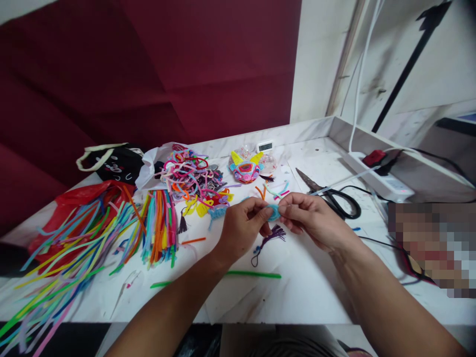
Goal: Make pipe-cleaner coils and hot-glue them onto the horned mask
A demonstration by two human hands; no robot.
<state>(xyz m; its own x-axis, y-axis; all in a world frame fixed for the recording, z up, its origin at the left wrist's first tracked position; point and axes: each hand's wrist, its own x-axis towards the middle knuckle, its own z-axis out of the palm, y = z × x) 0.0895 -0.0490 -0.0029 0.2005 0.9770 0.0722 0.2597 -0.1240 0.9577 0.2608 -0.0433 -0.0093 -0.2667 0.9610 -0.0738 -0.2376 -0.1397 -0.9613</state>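
My left hand [243, 225] and my right hand [310, 218] meet over the middle of the white table [297, 292]. Both pinch a small light-blue pipe-cleaner loop [274, 212] between thumb and fingers. Just below the hands a purple tassel on a dark cord [270, 237] lies on the table. A straight green pipe cleaner [253, 274] lies nearer to me, under my left forearm.
Bundles of coloured pipe cleaners [111, 228] spread over the left side beside a red bag [74, 196]. A tangle of bent ones [189, 176], a colourful craft piece [245, 169], black scissors [334, 198] and a power strip [383, 181] lie behind.
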